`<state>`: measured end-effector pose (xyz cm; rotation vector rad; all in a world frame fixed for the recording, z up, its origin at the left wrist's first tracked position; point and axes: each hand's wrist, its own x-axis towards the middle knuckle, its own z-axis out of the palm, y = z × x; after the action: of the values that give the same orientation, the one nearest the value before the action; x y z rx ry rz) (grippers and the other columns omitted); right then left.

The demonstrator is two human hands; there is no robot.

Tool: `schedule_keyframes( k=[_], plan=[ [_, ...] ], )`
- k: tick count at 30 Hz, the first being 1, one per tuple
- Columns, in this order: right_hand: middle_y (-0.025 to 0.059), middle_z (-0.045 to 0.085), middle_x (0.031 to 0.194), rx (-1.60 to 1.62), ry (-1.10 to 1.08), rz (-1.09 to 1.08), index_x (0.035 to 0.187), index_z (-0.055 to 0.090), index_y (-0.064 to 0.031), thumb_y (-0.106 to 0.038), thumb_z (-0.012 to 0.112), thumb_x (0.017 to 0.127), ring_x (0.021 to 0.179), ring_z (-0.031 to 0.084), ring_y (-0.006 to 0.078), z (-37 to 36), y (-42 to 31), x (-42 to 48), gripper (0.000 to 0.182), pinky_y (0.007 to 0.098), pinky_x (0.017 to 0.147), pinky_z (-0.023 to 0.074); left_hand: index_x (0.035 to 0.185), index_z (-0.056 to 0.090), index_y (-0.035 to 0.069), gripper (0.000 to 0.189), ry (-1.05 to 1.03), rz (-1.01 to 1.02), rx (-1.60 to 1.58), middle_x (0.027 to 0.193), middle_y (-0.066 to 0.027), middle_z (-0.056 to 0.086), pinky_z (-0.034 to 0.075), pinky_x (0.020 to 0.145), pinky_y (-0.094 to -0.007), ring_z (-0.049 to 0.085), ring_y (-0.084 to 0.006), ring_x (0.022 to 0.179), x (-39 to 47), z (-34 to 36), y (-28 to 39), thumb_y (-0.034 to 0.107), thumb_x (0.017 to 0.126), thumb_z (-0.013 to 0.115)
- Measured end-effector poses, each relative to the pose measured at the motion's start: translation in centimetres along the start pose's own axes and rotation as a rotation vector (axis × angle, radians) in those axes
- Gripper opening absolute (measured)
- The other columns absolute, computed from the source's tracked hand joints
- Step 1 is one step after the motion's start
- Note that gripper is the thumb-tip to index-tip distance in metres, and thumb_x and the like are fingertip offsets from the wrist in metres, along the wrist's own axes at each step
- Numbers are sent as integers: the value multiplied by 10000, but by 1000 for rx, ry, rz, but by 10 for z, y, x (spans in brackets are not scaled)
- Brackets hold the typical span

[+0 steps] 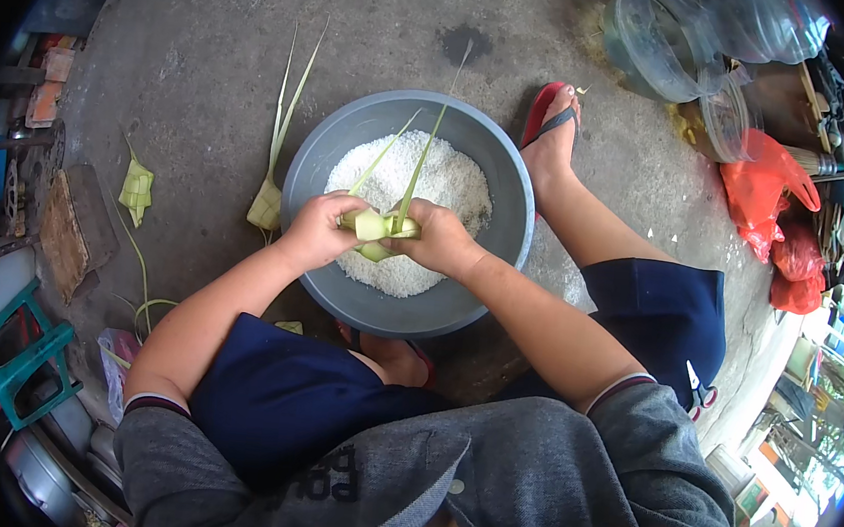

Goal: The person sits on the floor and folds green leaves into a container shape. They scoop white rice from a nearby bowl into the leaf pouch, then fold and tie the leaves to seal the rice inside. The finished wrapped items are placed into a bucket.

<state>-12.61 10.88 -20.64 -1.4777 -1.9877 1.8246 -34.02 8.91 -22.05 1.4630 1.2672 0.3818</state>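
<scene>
Between my two hands is a woven palm-leaf rice pouch (372, 227), pale green, with two long leaf tails pointing away from me. My left hand (323, 228) grips its left end. The fingers of my right hand (439, 239) close on its right end, near the base of a tail. Part of the pouch is hidden by my fingers. Both hands are above a round grey plastic basin (515, 189). White uncooked rice (445, 168) covers the middle of the basin's bottom.
Left of the basin, a woven pouch with long tails (266, 205) and another pouch (136, 192) lie on the concrete floor (205, 79). A pair of scissors (698, 391) is near my right thigh. Red plastic bags (760, 180) and clear plastic containers (659, 43) stand at the right.
</scene>
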Motion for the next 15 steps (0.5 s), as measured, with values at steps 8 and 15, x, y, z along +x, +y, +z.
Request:
schedule_keyframes(
  k=[8, 15],
  plan=[
    [247, 500, 1125, -40, 350, -89, 1185, 463, 14, -198, 698, 760, 1018, 542, 397, 24, 10, 1, 530, 418, 866, 465, 1480, 81, 239, 876, 71, -104, -742, 1472, -72, 164, 339, 1013, -419, 312, -305, 1298, -2, 10, 7, 366, 842, 668],
    [251, 353, 1287, 6, 339, -235, 1320, 325, 15, -143, 678, 777, 1080, 515, 401, 53, 5, -8, 667, 379, 834, 524, 1473, 73, 210, 843, 113, -292, -970, 1422, -87, 256, 322, 997, -527, 291, -259, 1304, -3, 13, 11, 551, 863, 544]
  ],
)
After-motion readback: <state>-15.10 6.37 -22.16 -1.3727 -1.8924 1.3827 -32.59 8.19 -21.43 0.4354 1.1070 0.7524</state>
